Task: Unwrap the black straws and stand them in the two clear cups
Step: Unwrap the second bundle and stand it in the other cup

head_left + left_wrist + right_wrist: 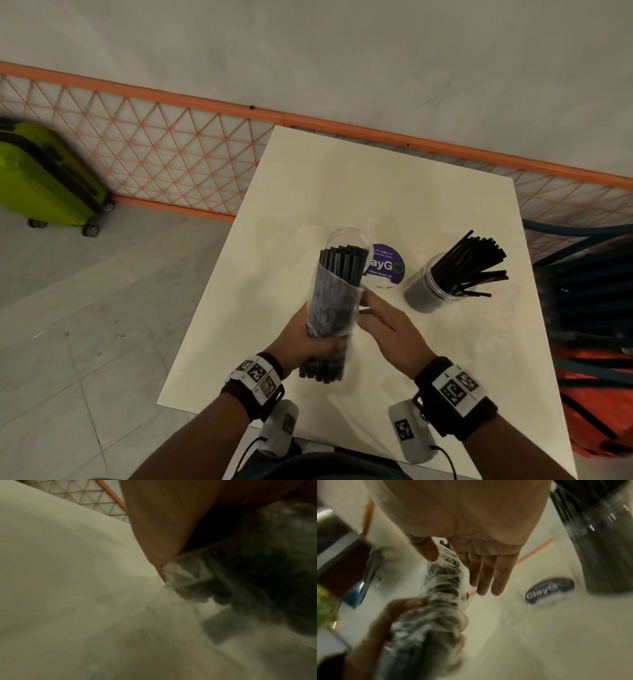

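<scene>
A bundle of black straws (334, 301) in crinkled clear plastic wrap (443, 582) is held tilted above the white table (274, 274). My left hand (310, 344) grips its lower part, and bare straw ends stick out below the fist. My right hand (378, 318) is at the wrap's right edge, where thumb and fingers (488, 574) pinch the plastic. Bare straw tips poke out of the wrap's top, in front of an empty clear cup (349, 234). To the right a second clear cup (428, 291) holds several black straws that fan out.
A round purple sticker (387, 265) lies on the table between the cups. An orange lattice fence (171, 154) runs behind the table. A lime-green suitcase (44, 178) stands on the floor at left. Stacked dark chairs (589, 291) crowd the table's right side.
</scene>
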Demonstrator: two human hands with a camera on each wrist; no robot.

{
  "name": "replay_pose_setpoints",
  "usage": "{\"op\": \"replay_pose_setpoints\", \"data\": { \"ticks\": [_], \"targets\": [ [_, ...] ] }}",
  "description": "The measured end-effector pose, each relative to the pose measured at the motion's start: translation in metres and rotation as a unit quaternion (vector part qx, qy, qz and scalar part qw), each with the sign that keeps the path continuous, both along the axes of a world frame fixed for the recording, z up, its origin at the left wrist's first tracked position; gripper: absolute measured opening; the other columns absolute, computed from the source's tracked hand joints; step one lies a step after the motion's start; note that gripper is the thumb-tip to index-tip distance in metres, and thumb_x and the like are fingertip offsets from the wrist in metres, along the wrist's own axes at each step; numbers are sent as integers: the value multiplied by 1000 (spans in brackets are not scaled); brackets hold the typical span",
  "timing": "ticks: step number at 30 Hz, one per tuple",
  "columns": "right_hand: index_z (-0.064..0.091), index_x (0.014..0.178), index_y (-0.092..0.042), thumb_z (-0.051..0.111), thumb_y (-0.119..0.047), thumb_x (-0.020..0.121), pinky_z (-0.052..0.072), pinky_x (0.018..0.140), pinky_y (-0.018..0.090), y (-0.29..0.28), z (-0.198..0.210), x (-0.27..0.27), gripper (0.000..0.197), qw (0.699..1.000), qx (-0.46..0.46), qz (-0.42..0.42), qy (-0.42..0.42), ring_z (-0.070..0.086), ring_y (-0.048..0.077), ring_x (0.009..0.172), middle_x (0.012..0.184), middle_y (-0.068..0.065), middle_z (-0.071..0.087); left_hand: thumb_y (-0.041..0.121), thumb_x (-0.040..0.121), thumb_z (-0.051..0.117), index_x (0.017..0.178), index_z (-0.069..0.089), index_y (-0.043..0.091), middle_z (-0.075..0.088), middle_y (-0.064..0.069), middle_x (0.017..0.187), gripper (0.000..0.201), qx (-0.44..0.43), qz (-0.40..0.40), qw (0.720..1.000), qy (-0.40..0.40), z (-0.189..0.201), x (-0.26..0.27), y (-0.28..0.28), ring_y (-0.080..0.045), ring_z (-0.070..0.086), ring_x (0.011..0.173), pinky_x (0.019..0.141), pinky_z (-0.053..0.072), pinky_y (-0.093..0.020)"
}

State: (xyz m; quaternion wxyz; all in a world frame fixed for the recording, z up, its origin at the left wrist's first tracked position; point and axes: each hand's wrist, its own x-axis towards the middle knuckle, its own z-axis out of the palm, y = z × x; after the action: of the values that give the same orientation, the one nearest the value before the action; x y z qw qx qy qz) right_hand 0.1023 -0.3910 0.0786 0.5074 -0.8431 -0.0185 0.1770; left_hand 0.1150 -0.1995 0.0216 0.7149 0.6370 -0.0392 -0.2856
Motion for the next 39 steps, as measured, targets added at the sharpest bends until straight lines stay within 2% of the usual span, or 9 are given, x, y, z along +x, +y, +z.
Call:
{"op": "replay_pose_setpoints", "data": {
  "ticks": [2, 6, 12, 21, 26, 30, 33, 35, 39],
  "targets": [
    [32, 145, -29, 45, -27, 84, 51, 94, 38, -8, 13, 3, 62, 972, -196, 7, -130, 53, 9, 115, 139, -4, 49, 25, 64, 82, 123, 57, 11, 73, -4, 106, 66, -28, 1, 999, 33, 9, 0, 3, -20, 70, 97, 79, 59, -30],
    [33, 148, -21, 46, -12, 83, 34, 108, 56, -6, 39, 9, 67, 778, -433, 154, -430, 37, 37, 138, 153, 11, 37, 20, 67, 80, 128, 56, 14, 70, -5, 117, 65, -38, -22, 998, 46, 23, 5, 9, -26, 65, 112, 94, 53, -38],
    [23, 150, -20, 12, -17, 95, 11, 117, 57, 14, 29, 30, 56, 656, -471, 401, -433, 18, 36, 146, 158, 9, 27, 4, 79, 74, 119, 63, 26, 70, -10, 121, 47, 11, -136, 991, 10, 60, 14, 13, -22, 67, 112, 98, 54, -36],
    [57, 120, -21, 61, -26, 85, 43, 96, 39, 30, 37, 65, 36, 752, -319, 313, -484, 61, 25, 100, 109, 1, 66, 62, 58, 83, 98, 77, 14, 76, -13, 103, 62, -71, -64, 985, 141, 98, 29, 38, -27, 71, 95, 90, 53, -37],
    [59, 114, -23, 60, -44, 75, 51, 87, 38, 32, 50, 74, 44, 852, -287, 150, -410, 63, 20, 94, 104, -3, 69, 76, 87, 20, 105, 76, 5, 74, -18, 112, 92, -141, 22, 977, 160, 127, 48, 41, -23, 71, 107, 99, 51, -37],
    [63, 107, -8, 78, -34, 71, 50, 79, 27, 32, 64, 85, 47, 912, -202, -23, -357, 62, 18, 79, 95, 3, 68, 72, 91, 7, 112, 72, 18, 72, -10, 120, 87, -129, 57, 988, 56, 155, 68, 22, -26, 65, 118, 98, 49, -39],
    [59, 80, -11, 74, -36, 74, 57, 72, 33, 28, 81, 98, 29, 956, -107, -191, -193, 59, 15, 64, 73, -5, 60, 77, 83, 0, 134, 58, 22, 71, -9, 122, 95, -44, 45, 998, -14, 167, 94, 1, -20, 66, 97, 80, 42, -38],
    [53, 71, -22, 76, -16, 78, 56, 76, 34, 24, 83, 104, 25, 948, 43, -269, -165, 61, 13, 63, 69, -7, 59, 76, 81, 5, 136, 54, 27, 71, -2, 123, 88, 21, 42, 997, -57, 172, 110, -11, -16, 65, 88, 73, 41, -35],
    [58, 104, -29, 83, -15, 68, 55, 85, 29, 17, 69, 113, 47, 897, 213, -334, -198, 66, 3, 94, 102, -11, 68, 62, 98, 20, 138, 53, 31, 66, 6, 129, 60, 111, 16, 983, -148, 170, 120, -25, -14, 66, 93, 78, 48, -34]
  ]
}}
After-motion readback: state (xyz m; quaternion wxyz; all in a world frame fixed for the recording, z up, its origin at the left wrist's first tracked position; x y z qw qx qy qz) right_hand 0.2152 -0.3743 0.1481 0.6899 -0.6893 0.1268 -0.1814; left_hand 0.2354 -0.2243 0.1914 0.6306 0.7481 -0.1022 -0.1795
